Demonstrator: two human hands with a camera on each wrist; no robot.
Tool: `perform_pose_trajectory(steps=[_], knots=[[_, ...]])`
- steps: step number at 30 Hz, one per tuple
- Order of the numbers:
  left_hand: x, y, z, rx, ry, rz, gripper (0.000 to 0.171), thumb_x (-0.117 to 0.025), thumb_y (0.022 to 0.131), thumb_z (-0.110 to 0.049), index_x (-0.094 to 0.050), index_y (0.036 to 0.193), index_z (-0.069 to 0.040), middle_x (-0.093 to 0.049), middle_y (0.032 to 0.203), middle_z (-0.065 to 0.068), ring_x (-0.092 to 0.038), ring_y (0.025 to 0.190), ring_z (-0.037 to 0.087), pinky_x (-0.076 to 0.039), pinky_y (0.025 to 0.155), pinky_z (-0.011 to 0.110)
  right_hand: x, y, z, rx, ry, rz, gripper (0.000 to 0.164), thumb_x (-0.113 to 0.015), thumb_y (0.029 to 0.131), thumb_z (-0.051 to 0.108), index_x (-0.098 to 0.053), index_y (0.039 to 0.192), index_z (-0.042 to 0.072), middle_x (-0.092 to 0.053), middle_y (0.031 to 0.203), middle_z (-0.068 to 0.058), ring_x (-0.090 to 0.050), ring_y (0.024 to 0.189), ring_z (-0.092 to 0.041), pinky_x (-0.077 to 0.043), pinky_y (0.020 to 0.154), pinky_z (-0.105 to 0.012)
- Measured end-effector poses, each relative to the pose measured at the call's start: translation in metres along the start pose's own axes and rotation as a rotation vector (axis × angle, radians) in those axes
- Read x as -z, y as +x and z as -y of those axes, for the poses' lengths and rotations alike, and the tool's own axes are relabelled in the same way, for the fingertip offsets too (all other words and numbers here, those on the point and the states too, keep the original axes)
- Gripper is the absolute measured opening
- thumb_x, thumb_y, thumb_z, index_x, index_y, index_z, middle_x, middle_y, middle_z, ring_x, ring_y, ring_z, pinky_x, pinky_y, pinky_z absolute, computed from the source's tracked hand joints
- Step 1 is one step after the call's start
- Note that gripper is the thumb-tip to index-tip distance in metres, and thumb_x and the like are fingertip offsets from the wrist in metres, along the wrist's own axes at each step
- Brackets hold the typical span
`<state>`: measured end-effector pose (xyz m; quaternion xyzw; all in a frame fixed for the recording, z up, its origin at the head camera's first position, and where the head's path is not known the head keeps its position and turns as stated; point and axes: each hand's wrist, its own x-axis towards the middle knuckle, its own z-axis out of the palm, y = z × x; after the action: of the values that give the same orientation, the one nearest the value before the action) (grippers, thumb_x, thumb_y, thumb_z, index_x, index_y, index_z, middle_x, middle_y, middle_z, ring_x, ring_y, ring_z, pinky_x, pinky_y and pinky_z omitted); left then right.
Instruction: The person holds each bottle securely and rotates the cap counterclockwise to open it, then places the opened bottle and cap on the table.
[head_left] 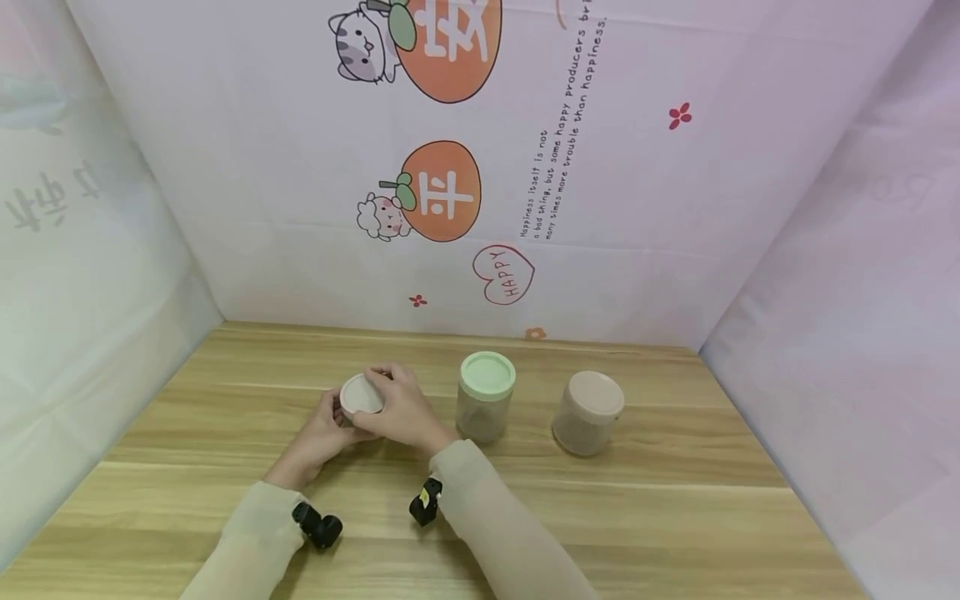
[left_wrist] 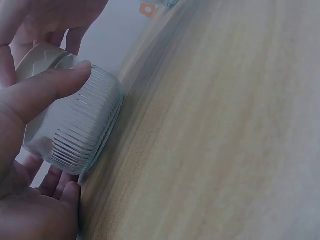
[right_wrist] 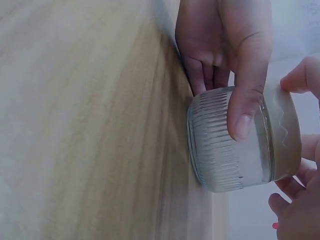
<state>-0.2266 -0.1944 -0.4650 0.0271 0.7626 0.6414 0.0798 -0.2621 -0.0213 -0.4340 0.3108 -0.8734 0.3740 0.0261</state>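
Note:
A ribbed clear glass jar (right_wrist: pixel 215 150) with an off-white lid (head_left: pixel 361 395) stands upright on the wooden table, left of the other jars. My left hand (head_left: pixel 321 440) grips the glass body; in the right wrist view its thumb (right_wrist: pixel 245 112) lies along the ribbed side, with the other fingers behind. From above, my right hand (head_left: pixel 405 410) holds the lid by its rim, thumb on the near side and fingers on the far side. In the left wrist view the lid's side (left_wrist: pixel 37 62) is partly hidden by both hands.
To the right stand a jar with a light green lid (head_left: pixel 487 374) and, farther right, one with a beige-pink lid (head_left: pixel 596 393). Printed white cloth (head_left: pixel 600 275) rises behind the table's back edge, with further cloth on both sides. Bare wood (head_left: pixel 637 525) lies at the front right.

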Motion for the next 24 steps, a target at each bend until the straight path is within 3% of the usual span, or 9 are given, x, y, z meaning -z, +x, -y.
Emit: perform_pose_trajectory(steps=[9,15,20,24], knots=[[0.001,0.002,0.002,0.008,0.002,0.000,0.098,-0.079,0.088,-0.015,-0.008,0.155,0.000,-0.020,0.156,0.026,-0.024,0.144,0.042,-0.033,0.112,0.054,0.002,0.002,0.000,-0.010,-0.011,0.044,0.074,-0.069,0.088,0.039,-0.045,0.152,0.011,-0.041,0.152,-0.005,-0.037,0.135,-0.024,-0.043,0.101,-0.037],[0.000,0.004,0.003,0.033,0.018,-0.028,0.098,-0.081,0.087,-0.018,-0.012,0.154,0.000,-0.023,0.156,0.024,-0.027,0.143,0.042,-0.033,0.112,0.054,-0.006,-0.002,0.008,-0.058,-0.096,-0.092,0.070,-0.066,0.091,0.055,-0.051,0.147,0.017,-0.044,0.149,-0.008,-0.037,0.135,-0.027,-0.040,0.103,-0.048],[-0.002,0.005,0.002,0.062,0.031,-0.042,0.102,-0.082,0.085,-0.019,-0.011,0.155,0.000,-0.026,0.154,0.026,-0.031,0.140,0.043,-0.032,0.112,0.055,-0.015,-0.003,0.013,-0.140,-0.262,-0.209,0.074,-0.059,0.089,0.069,-0.058,0.139,0.014,-0.049,0.135,-0.009,-0.043,0.123,-0.025,-0.036,0.101,-0.046],[-0.001,0.004,0.002,0.059,0.028,-0.044,0.100,-0.080,0.086,-0.015,-0.009,0.154,0.002,-0.025,0.154,0.028,-0.028,0.142,0.044,-0.030,0.113,0.056,-0.019,-0.003,0.016,-0.177,-0.372,-0.231,0.080,-0.054,0.087,0.076,-0.059,0.137,0.013,-0.049,0.127,-0.007,-0.044,0.115,-0.023,-0.036,0.095,-0.042]])
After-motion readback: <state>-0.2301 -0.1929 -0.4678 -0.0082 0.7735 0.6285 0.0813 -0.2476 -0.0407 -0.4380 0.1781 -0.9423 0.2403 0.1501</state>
